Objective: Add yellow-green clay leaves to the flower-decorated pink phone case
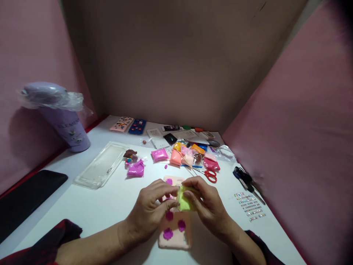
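Overlapping pink case [174,225]: yellow-green packet [184,202]; scissors [207,174] beyond.

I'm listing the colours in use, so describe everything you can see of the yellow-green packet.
The yellow-green packet is small and soft-looking, its bright filling apparently inside clear plastic, with a paler edge at the left. It is held up in front of the pale pink case, hiding part of it. The left hand holds its left edge; the right hand grips its right side, thumb across the front. Whether it is open can't be told.
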Demonstrator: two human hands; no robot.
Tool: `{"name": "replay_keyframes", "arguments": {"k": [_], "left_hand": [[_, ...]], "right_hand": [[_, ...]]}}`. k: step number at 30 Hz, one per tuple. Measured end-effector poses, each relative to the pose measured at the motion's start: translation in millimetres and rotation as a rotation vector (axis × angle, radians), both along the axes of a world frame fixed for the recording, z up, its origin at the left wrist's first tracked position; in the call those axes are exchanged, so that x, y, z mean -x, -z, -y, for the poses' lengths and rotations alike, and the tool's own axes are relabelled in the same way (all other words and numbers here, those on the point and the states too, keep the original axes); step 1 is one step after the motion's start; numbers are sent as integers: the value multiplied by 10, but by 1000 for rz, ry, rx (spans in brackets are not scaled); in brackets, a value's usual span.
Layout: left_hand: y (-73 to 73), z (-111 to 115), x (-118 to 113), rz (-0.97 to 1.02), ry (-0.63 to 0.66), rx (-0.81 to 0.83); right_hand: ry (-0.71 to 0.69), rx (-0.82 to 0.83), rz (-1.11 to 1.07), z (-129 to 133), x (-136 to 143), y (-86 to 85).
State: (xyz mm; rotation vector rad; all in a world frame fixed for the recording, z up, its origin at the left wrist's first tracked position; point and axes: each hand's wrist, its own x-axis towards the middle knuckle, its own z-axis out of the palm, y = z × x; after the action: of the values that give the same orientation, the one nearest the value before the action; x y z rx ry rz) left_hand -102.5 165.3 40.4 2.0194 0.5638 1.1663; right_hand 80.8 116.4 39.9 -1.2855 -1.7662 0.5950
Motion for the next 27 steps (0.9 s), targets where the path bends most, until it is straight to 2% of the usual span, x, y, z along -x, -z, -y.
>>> {"name": "replay_keyframes", "arguments": {"k": [11,17,27], "left_hand": [[37,-1,-28,-47,56,-57],[5,33,-25,-15,3,4],[0,-1,-25,-13,45,22]], "right_hand": [[16,-35,-83,64,91,34],[87,-17,-68,52,77,-11],[22,-1,-94,69,106,-1]]}}
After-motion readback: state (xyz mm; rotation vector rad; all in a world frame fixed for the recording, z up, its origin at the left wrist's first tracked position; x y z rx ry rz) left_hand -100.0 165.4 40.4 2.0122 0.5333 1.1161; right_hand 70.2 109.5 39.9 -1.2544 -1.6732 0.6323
